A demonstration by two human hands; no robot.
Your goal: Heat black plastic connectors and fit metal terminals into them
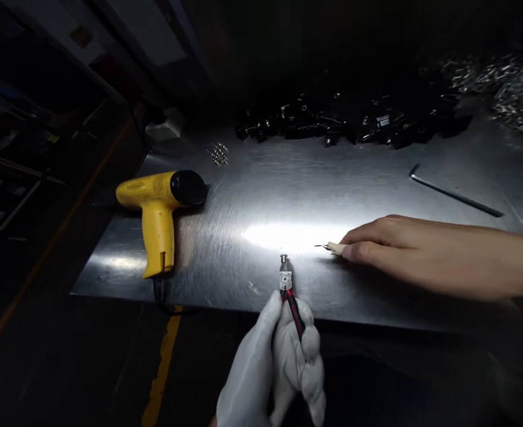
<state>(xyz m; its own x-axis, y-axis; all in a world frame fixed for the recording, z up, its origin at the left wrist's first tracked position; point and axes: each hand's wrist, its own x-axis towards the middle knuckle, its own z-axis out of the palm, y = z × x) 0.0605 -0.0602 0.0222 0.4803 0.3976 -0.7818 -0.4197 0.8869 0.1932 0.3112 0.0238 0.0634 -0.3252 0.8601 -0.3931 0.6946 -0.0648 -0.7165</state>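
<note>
My left hand (283, 362), in a white glove, is closed round a pair of small pliers (292, 303) with red and black handles, held at the table's near edge. The pliers' jaws grip a small metal part (283, 261) just above the steel table top (261, 196). My bare right hand (386, 240) rests on the table to the right, its fingers pinched on a small pale-handled tool (334, 248) whose thin hooked tip points left. That tip lies a short way right of the pliers' jaws, apart from them.
A yellow heat gun (157, 207) lies on the table's left side, its cord hanging over the near edge. A hex key (455, 193) lies at the right. Black parts (354, 121) line the back, shiny metal pieces (510, 83) pile at the back right, and small screws (217, 153) sit near the back left.
</note>
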